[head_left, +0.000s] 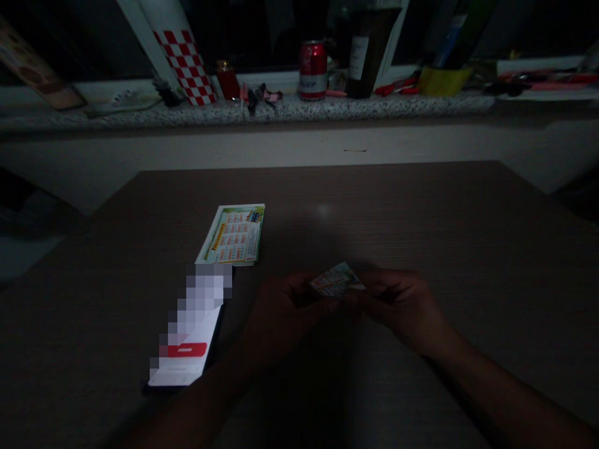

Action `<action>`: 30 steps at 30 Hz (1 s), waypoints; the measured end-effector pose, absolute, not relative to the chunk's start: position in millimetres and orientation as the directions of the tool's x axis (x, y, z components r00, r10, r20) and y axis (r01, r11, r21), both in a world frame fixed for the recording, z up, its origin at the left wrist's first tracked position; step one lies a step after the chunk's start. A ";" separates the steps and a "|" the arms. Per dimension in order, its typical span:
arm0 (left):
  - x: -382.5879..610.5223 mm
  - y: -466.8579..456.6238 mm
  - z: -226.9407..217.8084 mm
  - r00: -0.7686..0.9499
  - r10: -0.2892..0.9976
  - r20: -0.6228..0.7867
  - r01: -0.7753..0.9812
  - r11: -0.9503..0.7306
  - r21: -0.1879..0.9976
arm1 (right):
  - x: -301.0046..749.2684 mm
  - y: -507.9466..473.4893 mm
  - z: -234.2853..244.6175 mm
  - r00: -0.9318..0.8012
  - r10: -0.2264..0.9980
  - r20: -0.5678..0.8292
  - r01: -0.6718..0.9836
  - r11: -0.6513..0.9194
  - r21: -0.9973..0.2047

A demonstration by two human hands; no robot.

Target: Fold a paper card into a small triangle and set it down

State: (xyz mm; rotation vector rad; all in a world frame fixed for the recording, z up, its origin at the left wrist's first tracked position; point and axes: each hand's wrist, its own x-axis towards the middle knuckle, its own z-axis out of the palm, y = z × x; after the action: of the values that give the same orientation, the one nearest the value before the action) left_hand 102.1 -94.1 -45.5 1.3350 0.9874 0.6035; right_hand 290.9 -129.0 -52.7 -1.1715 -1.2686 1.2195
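Note:
Between my two hands, a small printed card (337,280) is held just over the table, turned so one corner points away from me. My left hand (290,308) pinches its left side with thumb and fingers. On the right side, my right hand (402,302) grips the card in the same way, and the two thumbs nearly meet at its near edge. Dim light hides the finer print. Left of my hands lies a stack of printed cards (234,237) with a calendar-like grid. Nearer to me, a phone (187,368) with a lit, partly blurred screen lies beside my left forearm.
The brown table (421,206) reaches to a wall below a granite sill (276,112). Along the sill stand a red can (313,72), a red-and-white checkered tube (187,65), a dark container (369,56), a small red bottle (227,80) and a yellow holder (444,81).

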 end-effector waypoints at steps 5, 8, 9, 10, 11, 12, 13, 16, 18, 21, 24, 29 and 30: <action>104.2 -95.5 -33.9 0.537 0.806 -0.249 0.083 0.243 0.966 | 294.2 -129.1 -53.7 0.027 0.990 0.136 0.092 0.133 -0.987; 103.7 -93.7 -34.2 0.573 0.791 -0.214 -0.032 0.283 0.958 | 295.1 -128.8 -53.7 0.028 0.978 0.205 0.110 0.201 -0.973; 103.4 -92.6 -35.8 0.566 0.802 -0.191 -0.074 0.280 0.957 | 295.1 -128.6 -53.5 0.012 0.973 0.232 0.119 0.229 -0.966; 103.1 -91.3 -37.7 0.545 0.819 -0.179 -0.084 0.266 0.960 | 295.0 -128.6 -53.3 -0.011 0.967 0.255 0.129 0.254 -0.959; 102.8 -90.2 -39.6 0.518 0.838 -0.173 -0.075 0.246 0.966 | 295.0 -128.6 -53.3 -0.036 0.961 0.273 0.142 0.275 -0.951; 102.4 -89.2 -41.5 0.487 0.856 -0.172 -0.043 0.220 0.974 | 295.2 -128.8 -53.5 -0.065 0.956 0.287 0.159 0.294 -0.943; 102.1 -88.5 -43.1 0.458 0.872 -0.173 0.001 0.194 0.981 | 295.5 -129.1 -53.9 -0.093 0.951 0.296 0.176 0.308 -0.935; 101.2 -88.9 -45.6 0.404 0.901 -0.160 0.095 0.132 0.987 | 297.1 -130.8 -55.6 -0.139 0.949 0.283 0.203 0.307 -0.930; 101.2 -90.7 -45.0 0.397 0.906 -0.148 0.116 0.111 0.987 | 297.4 -131.7 -56.1 -0.133 0.960 0.245 0.183 0.266 -0.946; 102.5 -94.3 -40.8 0.419 0.899 -0.130 0.159 0.068 0.985 | 295.1 -131.7 -55.2 -0.120 0.976 0.183 0.167 0.202 -0.965; 104.0 -97.2 -35.6 0.442 0.890 -0.113 0.237 0.006 0.971 | 291.9 -130.8 -54.2 -0.155 0.977 0.149 0.232 0.182 -0.955; 104.1 -97.9 -33.4 0.492 0.870 -0.009 0.305 -0.163 0.938 | 292.0 -132.0 -53.2 -0.188 0.970 0.152 0.329 0.209 -0.921; 104.1 -97.9 -33.3 0.503 0.864 0.019 0.317 -0.206 0.926 | 292.1 -132.6 -52.9 -0.193 0.969 0.154 0.340 0.213 -0.916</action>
State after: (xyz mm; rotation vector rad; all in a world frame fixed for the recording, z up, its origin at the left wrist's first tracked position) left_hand 104.1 -97.9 -33.3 1.7621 0.9973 0.6954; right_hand 292.1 -132.6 -52.9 -1.2401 -1.6842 0.9860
